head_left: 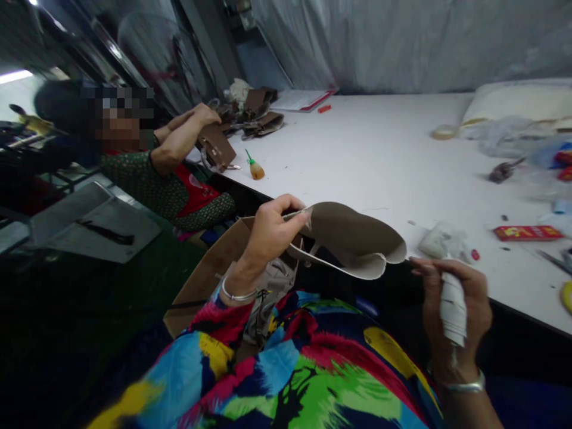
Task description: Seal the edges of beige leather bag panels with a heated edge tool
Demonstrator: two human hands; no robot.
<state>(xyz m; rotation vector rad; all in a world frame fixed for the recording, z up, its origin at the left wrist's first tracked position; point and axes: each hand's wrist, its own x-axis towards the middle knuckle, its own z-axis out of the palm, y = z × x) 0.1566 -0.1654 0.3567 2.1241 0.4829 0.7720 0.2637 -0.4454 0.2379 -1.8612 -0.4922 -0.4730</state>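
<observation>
Brown bag piece point(353, 232), curled open with pale edges, is held up in front of the person at the near edge of the white table point(357, 161). Left hand point(274, 229) pinches its left end, thumb against fingers, narrow grip, a few loose threads at the pinch. Right hand point(460, 316) is closed round a white-wrapped tool point(453, 310), just beside the piece's right end; cannot tell whether the tool's tip touches it. Below the left hand, a cardboard box point(208, 271) with grey bags point(274, 286) in it. On the table, right side: clear plastic bag point(440, 239) near the right hand, small red cap point(475, 255) just beside it, red box point(527, 233) farther right, tape roll point(444, 131) on the far part. Left side: glue bottle point(256, 169), amber with green nozzle, near the edge; papers point(301, 100) at the far side, small orange object point(324, 108) near them. Far left, co-worker point(134, 179) in dotted sleeves and red apron, hands at a brown bag point(217, 146); more brown bags point(263, 125) pile just beyond.
</observation>
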